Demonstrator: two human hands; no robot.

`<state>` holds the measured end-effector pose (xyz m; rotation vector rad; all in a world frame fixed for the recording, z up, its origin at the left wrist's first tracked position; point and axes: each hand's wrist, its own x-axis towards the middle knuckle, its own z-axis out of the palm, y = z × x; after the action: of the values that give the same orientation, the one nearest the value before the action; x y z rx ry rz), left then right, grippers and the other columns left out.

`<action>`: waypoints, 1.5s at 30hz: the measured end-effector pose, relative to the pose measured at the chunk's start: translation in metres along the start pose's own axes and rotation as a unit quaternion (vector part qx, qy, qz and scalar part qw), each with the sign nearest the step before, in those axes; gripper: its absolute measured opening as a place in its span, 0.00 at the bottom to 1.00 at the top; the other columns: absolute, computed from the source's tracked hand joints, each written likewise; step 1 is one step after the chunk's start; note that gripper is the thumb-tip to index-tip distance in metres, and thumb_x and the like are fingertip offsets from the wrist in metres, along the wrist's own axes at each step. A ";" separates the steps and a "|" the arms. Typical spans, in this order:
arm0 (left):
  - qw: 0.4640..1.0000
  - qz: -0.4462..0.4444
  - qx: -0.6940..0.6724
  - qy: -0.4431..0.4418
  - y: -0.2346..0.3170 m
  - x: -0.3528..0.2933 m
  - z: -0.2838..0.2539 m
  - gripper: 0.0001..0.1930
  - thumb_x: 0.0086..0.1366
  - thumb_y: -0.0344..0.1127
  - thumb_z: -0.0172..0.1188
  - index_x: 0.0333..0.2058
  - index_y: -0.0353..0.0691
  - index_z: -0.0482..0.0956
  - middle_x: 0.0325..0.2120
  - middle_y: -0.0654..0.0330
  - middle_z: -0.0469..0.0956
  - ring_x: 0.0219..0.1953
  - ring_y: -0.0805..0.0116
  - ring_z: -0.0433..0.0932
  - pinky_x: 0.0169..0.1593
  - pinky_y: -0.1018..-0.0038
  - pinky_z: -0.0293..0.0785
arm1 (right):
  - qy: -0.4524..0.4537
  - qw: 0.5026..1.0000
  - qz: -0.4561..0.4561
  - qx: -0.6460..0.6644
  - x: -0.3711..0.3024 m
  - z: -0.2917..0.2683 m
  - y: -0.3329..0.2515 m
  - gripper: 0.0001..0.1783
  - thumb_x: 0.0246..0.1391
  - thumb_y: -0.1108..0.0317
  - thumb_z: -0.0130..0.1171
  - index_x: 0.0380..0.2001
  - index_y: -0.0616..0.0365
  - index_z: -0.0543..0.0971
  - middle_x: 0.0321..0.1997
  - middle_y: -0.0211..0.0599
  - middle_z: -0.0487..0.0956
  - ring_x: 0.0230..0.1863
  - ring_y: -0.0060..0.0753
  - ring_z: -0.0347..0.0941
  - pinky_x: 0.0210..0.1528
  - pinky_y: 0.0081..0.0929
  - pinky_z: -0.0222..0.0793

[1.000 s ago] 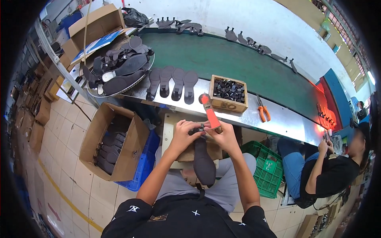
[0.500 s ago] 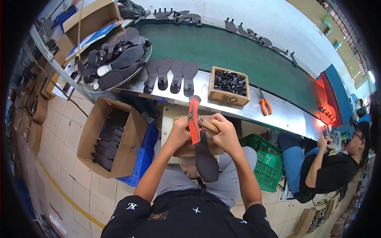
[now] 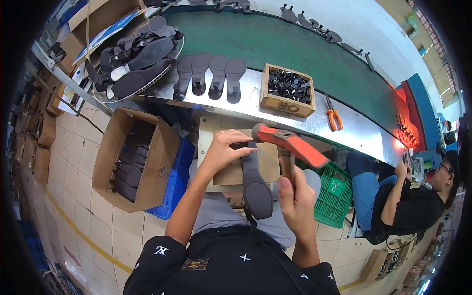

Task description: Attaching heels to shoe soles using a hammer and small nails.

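Observation:
My right hand (image 3: 297, 201) is closed round the wooden handle of a red-headed hammer (image 3: 290, 140), raised to the right of a dark shoe sole (image 3: 257, 194). That sole lies over a wooden block (image 3: 228, 174) between my knees, its wide toe end toward me and its heel end away. My left hand (image 3: 226, 147) grips the heel end, thumb and fingers closed about it. A small black square heel tip (image 3: 251, 144) shows at that end beside my fingertips. The hammer head is apart from the sole.
Four finished-looking soles are several soles (image 3: 216, 76) in a row on the metal bench edge. Beside them stand a wooden box (image 3: 287, 105) of black heel tips and orange-handled pliers (image 3: 334, 119). A carton (image 3: 167, 157) of soles is left; a green crate (image 3: 334, 196) and a seated co-worker (image 3: 413, 201) are right.
My right hand has moved right and toward me with the hammer, whose head has swung away from the sole's heel end. The left hand stays at the heel; the view has shifted slightly.

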<state>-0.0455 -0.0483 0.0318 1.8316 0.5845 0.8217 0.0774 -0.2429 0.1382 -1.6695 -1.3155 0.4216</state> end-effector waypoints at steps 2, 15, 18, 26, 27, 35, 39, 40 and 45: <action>1.000 0.020 0.003 0.003 -0.006 -0.001 0.001 0.14 0.48 0.32 0.71 0.35 0.34 0.85 0.31 0.55 0.83 0.35 0.63 0.80 0.43 0.71 0.73 | -0.019 1.000 0.021 0.002 0.003 0.005 0.003 0.18 0.64 0.71 0.52 0.55 0.68 0.69 0.39 0.58 0.78 0.39 0.55 0.78 0.41 0.34 0.72; 1.000 -0.009 0.030 0.003 -0.005 -0.009 0.004 0.21 0.47 0.37 0.73 0.42 0.38 0.84 0.36 0.56 0.84 0.41 0.60 0.80 0.51 0.69 0.71 | -0.024 0.998 -0.029 -0.055 0.006 0.004 0.009 0.19 0.65 0.71 0.52 0.56 0.67 0.70 0.37 0.52 0.78 0.36 0.47 0.76 0.39 0.32 0.71; 0.986 0.052 0.157 0.007 0.001 -0.018 0.004 0.40 0.50 0.44 0.73 0.61 0.40 0.69 0.45 0.58 0.83 0.54 0.58 0.75 0.64 0.64 0.61 | 0.051 0.998 -0.041 0.000 -0.010 -0.018 -0.018 0.23 0.68 0.58 0.47 0.58 0.63 0.70 0.25 0.29 0.70 0.17 0.16 0.63 0.22 0.14 0.59; 0.964 -0.021 0.266 -0.004 0.007 -0.025 0.002 0.59 0.54 0.53 0.69 0.71 0.39 0.35 0.56 0.70 0.76 0.68 0.62 0.61 0.72 0.46 0.31 | -0.086 0.992 -0.004 -0.088 0.005 0.005 0.034 0.22 0.64 0.71 0.50 0.59 0.67 0.65 0.26 0.45 0.80 0.23 0.32 0.74 0.28 0.39 0.70; 0.963 -0.026 0.268 -0.006 0.004 -0.024 0.002 0.59 0.54 0.53 0.69 0.71 0.40 0.35 0.56 0.71 0.76 0.68 0.62 0.61 0.71 0.45 0.30 | -0.055 0.991 -0.067 -0.105 0.010 -0.006 0.027 0.22 0.65 0.70 0.50 0.59 0.67 0.65 0.26 0.43 0.80 0.22 0.29 0.72 0.26 0.35 0.68; 0.951 -0.018 0.307 -0.043 0.011 -0.036 -0.003 0.39 0.56 0.55 0.66 0.64 0.53 0.66 0.59 0.72 0.74 0.70 0.62 0.56 0.70 0.40 0.24 | -0.104 0.992 0.004 -0.073 -0.002 0.003 0.030 0.15 0.63 0.71 0.52 0.50 0.65 0.67 0.29 0.60 0.76 0.31 0.65 0.75 0.28 0.51 0.68; 0.961 0.049 0.269 -0.038 0.003 -0.030 -0.004 0.21 0.58 0.47 0.66 0.49 0.48 0.82 0.53 0.66 0.78 0.65 0.61 0.66 0.71 0.46 0.38 | -0.058 0.994 -0.009 -0.093 0.018 -0.019 0.008 0.12 0.63 0.71 0.53 0.48 0.63 0.71 0.29 0.56 0.77 0.30 0.61 0.77 0.29 0.43 0.71; 0.967 0.079 0.233 -0.061 0.002 -0.029 -0.006 0.18 0.58 0.43 0.66 0.47 0.46 0.84 0.51 0.63 0.80 0.62 0.60 0.71 0.71 0.50 0.46 | -0.059 0.994 -0.010 -0.092 0.021 -0.018 0.009 0.12 0.63 0.71 0.53 0.48 0.63 0.71 0.29 0.56 0.77 0.30 0.61 0.77 0.29 0.43 0.71; 0.981 0.036 0.033 -0.188 0.074 -0.058 -0.001 0.12 0.60 0.35 0.65 0.39 0.33 0.82 0.38 0.53 0.82 0.42 0.58 0.81 0.43 0.69 0.76 | -0.033 0.979 -0.117 -0.162 0.039 -0.001 0.053 0.22 0.59 0.68 0.58 0.55 0.63 0.71 0.30 0.46 0.77 0.29 0.52 0.77 0.28 0.38 0.72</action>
<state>-0.0822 -0.1165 0.0851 2.0136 0.3078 0.4862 0.1222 -0.2081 0.1050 -1.7448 -1.6797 0.1274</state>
